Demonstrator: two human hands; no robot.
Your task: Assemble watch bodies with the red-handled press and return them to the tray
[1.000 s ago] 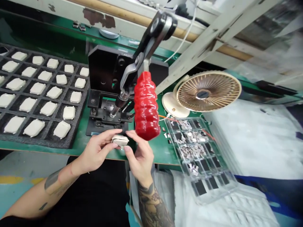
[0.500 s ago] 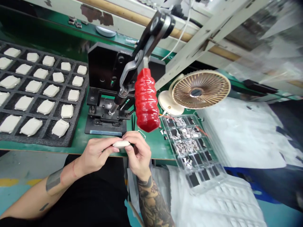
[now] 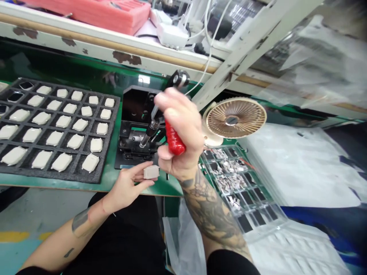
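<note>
Between the fingers and thumb of my left hand (image 3: 129, 184) is a small white rounded-square casing (image 3: 151, 172), held just in front of the press. My right hand (image 3: 186, 133) is wrapped round the red ribbed grip of the lever (image 3: 174, 140), which belongs to a black toggle-clamp press (image 3: 134, 147). The press's metal plunger (image 3: 146, 136) points down at its black fixture. Part of the lever linkage is hidden behind my right hand.
At left lies a dark foam tray (image 3: 110, 152) with many similar white casings in its pockets. A beige fan (image 3: 236, 117) stands to the right, behind a clear compartment box (image 3: 282, 214) of small parts. Red foam (image 3: 114, 15) sits on the shelf above.
My right hand has left the white casing and risen to grasp the red lever grip. My left hand keeps the casing, now turned with its flat face showing. The view has shifted.
</note>
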